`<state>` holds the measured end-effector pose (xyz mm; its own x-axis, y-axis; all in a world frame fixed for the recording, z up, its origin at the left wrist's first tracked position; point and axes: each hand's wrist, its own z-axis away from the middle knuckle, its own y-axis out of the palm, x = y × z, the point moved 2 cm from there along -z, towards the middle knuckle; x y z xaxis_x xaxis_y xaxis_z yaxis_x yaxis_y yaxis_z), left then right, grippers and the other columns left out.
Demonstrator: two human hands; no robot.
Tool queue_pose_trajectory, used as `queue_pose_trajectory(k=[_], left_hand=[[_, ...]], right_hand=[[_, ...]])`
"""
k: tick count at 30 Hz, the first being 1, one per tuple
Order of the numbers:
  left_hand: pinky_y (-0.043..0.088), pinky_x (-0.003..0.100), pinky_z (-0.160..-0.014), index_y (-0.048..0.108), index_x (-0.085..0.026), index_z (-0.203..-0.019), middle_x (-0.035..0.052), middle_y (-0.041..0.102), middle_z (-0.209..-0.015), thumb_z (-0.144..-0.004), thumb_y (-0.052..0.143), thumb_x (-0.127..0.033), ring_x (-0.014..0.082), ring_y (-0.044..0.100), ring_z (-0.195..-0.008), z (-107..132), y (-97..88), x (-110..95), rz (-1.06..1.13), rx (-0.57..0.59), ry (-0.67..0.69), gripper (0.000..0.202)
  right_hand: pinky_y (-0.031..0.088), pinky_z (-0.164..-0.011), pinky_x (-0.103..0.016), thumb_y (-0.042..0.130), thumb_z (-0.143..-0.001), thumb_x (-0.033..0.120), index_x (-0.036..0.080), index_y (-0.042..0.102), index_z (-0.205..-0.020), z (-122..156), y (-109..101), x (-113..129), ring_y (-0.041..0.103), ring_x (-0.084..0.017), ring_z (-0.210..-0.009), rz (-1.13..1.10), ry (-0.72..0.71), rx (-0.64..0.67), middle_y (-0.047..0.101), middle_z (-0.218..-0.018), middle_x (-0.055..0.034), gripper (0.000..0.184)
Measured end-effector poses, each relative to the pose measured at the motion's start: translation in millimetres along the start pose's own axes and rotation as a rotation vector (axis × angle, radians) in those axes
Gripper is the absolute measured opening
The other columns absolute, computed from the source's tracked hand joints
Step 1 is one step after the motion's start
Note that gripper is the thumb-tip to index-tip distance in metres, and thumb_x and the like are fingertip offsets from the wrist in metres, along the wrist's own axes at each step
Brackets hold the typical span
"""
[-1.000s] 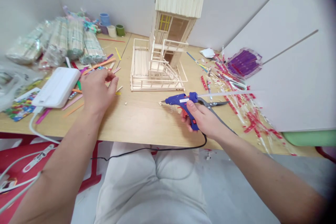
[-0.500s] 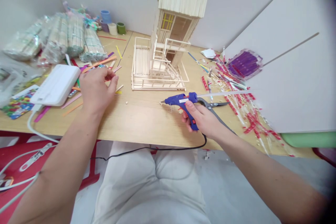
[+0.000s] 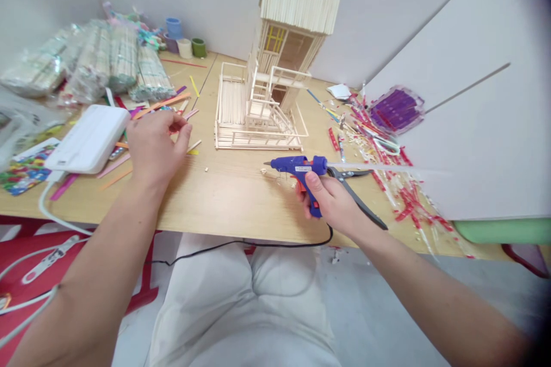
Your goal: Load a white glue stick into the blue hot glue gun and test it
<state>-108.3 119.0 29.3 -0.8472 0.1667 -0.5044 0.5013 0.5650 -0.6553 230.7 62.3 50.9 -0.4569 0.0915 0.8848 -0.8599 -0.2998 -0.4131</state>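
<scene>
My right hand [image 3: 333,203] is wrapped round the handle of a blue glue gun [image 3: 299,167], nozzle pointing left, a clear glue stick jutting out to the right. My left hand [image 3: 155,146] hovers over scattered coloured sticks [image 3: 163,104] beside a white box [image 3: 88,139], its fingers curled with thumb and forefinger pinched; what they hold is too small to make out. A stick-built model house [image 3: 275,69] with a fenced deck stands on the wooden table [image 3: 232,195] behind both hands.
Bagged bundles of sticks [image 3: 107,66] lie at the back left, small cups [image 3: 185,46] behind them. Grey scissors [image 3: 357,192] lie beside my right hand. Red-and-clear wrappers [image 3: 387,172] and a purple packet [image 3: 396,109] litter the right, by a white board [image 3: 473,114]. A black cord hangs off the table's front edge.
The glue gun and my right hand have shifted slightly right and tilted. My left hand stays over the coloured sticks, fingers still pinched.
</scene>
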Motion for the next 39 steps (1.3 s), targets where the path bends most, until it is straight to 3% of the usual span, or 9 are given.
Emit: queue_pose_trajectory(k=[3, 7, 10, 12, 15, 19, 23, 31, 39], left_hand=[[0.044, 0.042, -0.088, 0.064, -0.022, -0.089, 0.0008, 0.067, -0.083, -0.092, 0.062, -0.036, 0.0210, 0.061, -0.082, 9, -11.7, -17, 0.083, -0.133, 0.065, 0.014], [0.048, 0.037, -0.077, 0.064, -0.024, -0.084, 0.0006, 0.067, -0.079, -0.094, 0.060, -0.032, 0.0196, 0.062, -0.077, 53, -20.6, -73, 0.314, -0.236, 0.095, 0.013], [0.046, 0.030, -0.057, 0.063, -0.024, -0.075, 0.0001, 0.064, -0.067, -0.097, 0.056, -0.038, 0.0168, 0.061, -0.062, 100, 0.7, -127, 0.697, 0.208, -0.060, 0.027], [0.050, 0.031, -0.059, 0.065, -0.024, -0.083, 0.0035, 0.069, -0.076, -0.097, 0.056, -0.048, 0.0193, 0.065, -0.068, 129, 21.0, -158, 0.957, 0.464, -0.224, 0.030], [0.053, 0.034, -0.067, 0.064, -0.023, -0.082, 0.0053, 0.068, -0.080, -0.098, 0.047, -0.060, 0.0203, 0.063, -0.072, 151, 43.7, -189, 1.197, 0.481, -0.407, 0.044], [0.046, 0.029, -0.054, 0.053, -0.022, -0.069, 0.0001, 0.052, -0.060, -0.089, 0.051, -0.074, 0.0153, 0.049, -0.056, 151, 54.4, -203, 1.361, 0.441, -0.650, 0.055], [0.031, 0.023, -0.042, 0.056, -0.020, -0.076, -0.0025, 0.047, -0.061, -0.085, 0.054, -0.076, 0.0093, 0.038, -0.048, 150, 53.7, -206, 1.483, 0.516, -0.779, 0.057], [0.021, 0.019, -0.038, 0.059, -0.015, -0.079, -0.0044, 0.049, -0.052, -0.084, 0.059, -0.074, 0.0050, 0.031, -0.040, 160, 55.1, -214, 1.537, 0.557, -0.832, 0.059], [0.024, 0.019, -0.041, 0.060, -0.013, -0.078, -0.0036, 0.050, -0.051, -0.086, 0.057, -0.074, 0.0049, 0.036, -0.041, 161, 53.7, -217, 1.504, 0.505, -0.801, 0.061]], right_hand=[[0.047, -0.050, -0.026, 0.042, -0.093, 0.076, 0.018, 0.065, -0.083, 11, 2, 2, 0.060, -0.013, -0.049, 0.064, -0.133, -0.082, 0.065, -0.070, -0.0028, 0.063], [0.050, -0.059, -0.030, 0.040, -0.098, 0.069, 0.019, 0.070, -0.095, 27, 13, -1, 0.064, -0.018, -0.060, 0.018, -0.225, -0.157, 0.069, -0.076, -0.0056, 0.058], [0.051, -0.066, -0.034, 0.039, -0.099, 0.066, 0.020, 0.072, -0.092, 34, 24, -4, 0.066, -0.023, -0.072, 0.050, -0.275, -0.280, 0.071, -0.080, -0.0083, 0.056], [0.051, -0.069, -0.036, 0.038, -0.101, 0.063, 0.020, 0.071, -0.085, 35, 30, -5, 0.066, -0.025, -0.074, 0.089, -0.295, -0.366, 0.070, -0.078, -0.0087, 0.056], [0.051, -0.075, -0.038, 0.038, -0.103, 0.058, 0.021, 0.070, -0.083, 38, 36, -5, 0.066, -0.028, -0.080, 0.114, -0.312, -0.421, 0.071, -0.080, -0.0098, 0.053], [0.052, -0.078, -0.039, 0.045, -0.101, 0.053, 0.023, 0.070, -0.096, 52, 40, -4, 0.066, -0.028, -0.090, 0.051, -0.302, -0.423, 0.070, -0.093, -0.0105, 0.040], [0.053, -0.067, -0.033, 0.059, -0.098, 0.044, 0.029, 0.058, -0.123, 73, 36, -6, 0.064, -0.021, -0.075, -0.148, -0.348, -0.714, 0.065, -0.087, -0.0040, 0.030], [0.057, -0.057, -0.030, 0.066, -0.093, 0.019, 0.022, 0.070, -0.103, 78, 27, -14, 0.069, -0.016, -0.067, 0.036, -0.695, -0.943, 0.071, -0.084, -0.0023, 0.011], [0.058, -0.060, -0.031, 0.068, -0.093, 0.019, 0.019, 0.071, -0.099, 73, 27, -14, 0.068, -0.015, -0.064, 0.004, -0.709, -0.991, 0.069, -0.080, -0.0018, 0.007]])
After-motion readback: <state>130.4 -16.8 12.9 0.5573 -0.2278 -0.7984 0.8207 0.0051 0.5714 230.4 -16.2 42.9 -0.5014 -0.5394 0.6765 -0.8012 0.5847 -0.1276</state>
